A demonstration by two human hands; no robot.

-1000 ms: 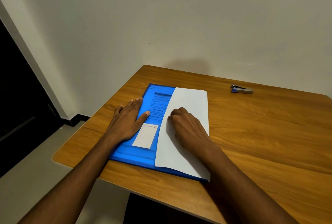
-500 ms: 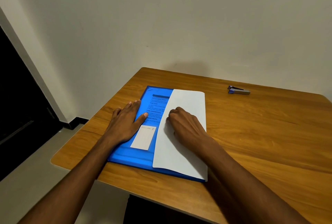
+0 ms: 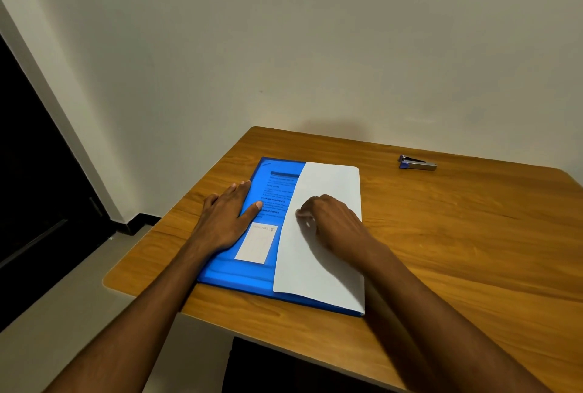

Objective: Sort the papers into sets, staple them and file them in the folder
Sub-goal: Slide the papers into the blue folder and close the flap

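A blue folder lies flat on the wooden table, with a printed sheet showing through its cover and a white label on it. A white paper set covers the folder's right half, its left edge curving. My left hand lies flat on the folder's left edge, thumb stretched toward the printed text. My right hand rests on the white paper with fingers curled, the fingertips pinching its left edge. A small blue and silver stapler lies apart at the back of the table.
The table stands against a plain wall, its left and front edges close to the folder. Bare wood stretches to the right of the papers. A dark doorway and grey floor lie to the left.
Both hands stay where they were on the folder and paper. My right fingertips have shifted slightly at the paper's left edge.
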